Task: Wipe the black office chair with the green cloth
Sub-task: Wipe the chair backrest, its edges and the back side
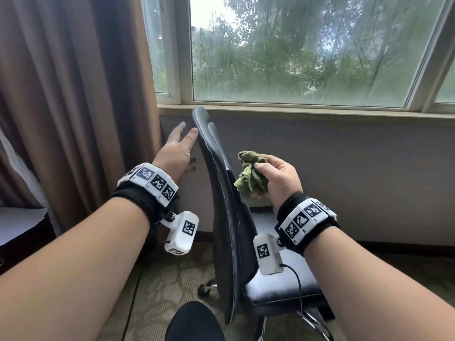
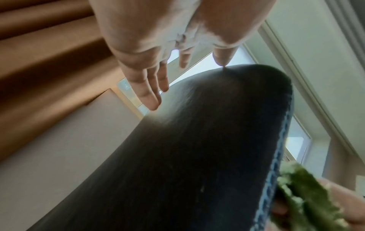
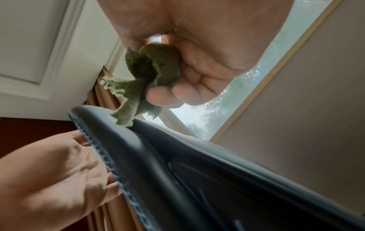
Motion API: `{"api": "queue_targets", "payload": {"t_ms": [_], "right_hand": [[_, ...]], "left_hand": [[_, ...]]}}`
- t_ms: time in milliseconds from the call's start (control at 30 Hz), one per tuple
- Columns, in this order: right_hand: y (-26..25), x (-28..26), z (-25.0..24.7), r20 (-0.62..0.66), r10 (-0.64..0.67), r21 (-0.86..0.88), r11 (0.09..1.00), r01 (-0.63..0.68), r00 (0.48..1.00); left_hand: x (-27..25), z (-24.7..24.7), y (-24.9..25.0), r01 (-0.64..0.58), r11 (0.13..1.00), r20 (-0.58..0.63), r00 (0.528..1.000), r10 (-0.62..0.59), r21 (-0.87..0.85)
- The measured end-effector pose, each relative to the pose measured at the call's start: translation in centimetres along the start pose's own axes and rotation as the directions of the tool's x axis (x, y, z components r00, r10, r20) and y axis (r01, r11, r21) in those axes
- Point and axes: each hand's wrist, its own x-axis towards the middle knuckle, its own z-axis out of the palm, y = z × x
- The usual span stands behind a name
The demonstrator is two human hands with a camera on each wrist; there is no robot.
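Observation:
The black office chair (image 1: 222, 198) stands edge-on to me below the window, its tall backrest (image 2: 197, 148) between my hands and its seat (image 1: 280, 289) to the right. My left hand (image 1: 181, 148) is open with straight fingers at the rear face of the backrest near the top; the thumb tip meets the backrest edge (image 2: 223, 65). My right hand (image 1: 275, 175) grips the bunched green cloth (image 1: 251, 174) in front of the backrest (image 3: 197, 171). A hanging corner of the cloth (image 3: 126, 115) brushes the padded front. The left hand (image 3: 59, 179) shows behind the stitched edge.
Brown curtains (image 1: 73, 107) hang at the left, close to my left hand. A window (image 1: 295, 50) with a sill (image 1: 295, 110) and a grey wall (image 1: 344, 168) lie behind the chair. Patterned carpet (image 1: 160, 291) and a chair castor (image 1: 206, 289) are below. A dark rounded object (image 1: 194, 323) sits at the bottom.

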Motion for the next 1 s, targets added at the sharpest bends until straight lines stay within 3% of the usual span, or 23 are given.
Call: {"api": "queue_targets", "payload": {"t_ms": [67, 200, 333, 467, 567, 700, 867, 933, 1000], "right_hand": [[-0.7, -0.1, 0.3, 0.019, -0.031, 0.017, 0.999, 0.031, 0.999], [-2.7, -0.2, 1.4, 0.063, -0.145, 0.066, 0.988, 0.141, 0.987], [-4.7, -0.7, 3.0, 0.232, -0.256, 0.007, 0.965, 0.261, 0.938], [-4.4, -1.1, 3.6, 0.344, -0.275, -0.231, 0.902, 0.365, 0.898], [-3.8, -1.4, 3.0, 0.344, -0.315, -0.379, 0.815, 0.438, 0.885], [-2.2, -2.2, 1.8, 0.373, -0.320, -0.519, 0.706, 0.481, 0.871], [-1.1, -3.3, 1.1, 0.432, -0.301, -0.637, 0.565, 0.524, 0.850], [-2.0, -3.1, 1.8, 0.409, -0.348, -0.624, 0.568, 0.536, 0.844], [-3.4, -2.7, 2.9, 0.338, -0.384, -0.585, 0.630, 0.511, 0.859]], "left_hand": [[0.1, 0.4, 0.1, -0.137, 0.990, 0.030, 0.990, 0.136, 0.023], [-0.1, 1.4, -0.3, -0.293, 0.956, 0.126, 0.949, 0.290, 0.010], [-0.6, 1.9, -0.4, -0.298, 0.943, 0.168, 0.932, 0.322, -0.151], [-1.8, 2.5, -0.4, -0.180, 0.946, 0.132, 0.966, 0.222, -0.270], [-3.6, 3.5, -1.6, 0.030, 0.960, 0.097, 0.995, -0.003, -0.279], [-4.9, 4.3, -4.1, 0.238, 0.926, 0.231, 0.957, -0.173, -0.294], [-6.8, 4.2, -3.6, 0.361, 0.884, 0.442, 0.873, -0.208, -0.298], [-7.3, 4.1, -3.1, 0.365, 0.879, 0.456, 0.867, -0.201, -0.307], [-7.5, 4.0, -2.5, 0.380, 0.869, 0.458, 0.864, -0.210, -0.318]]}}
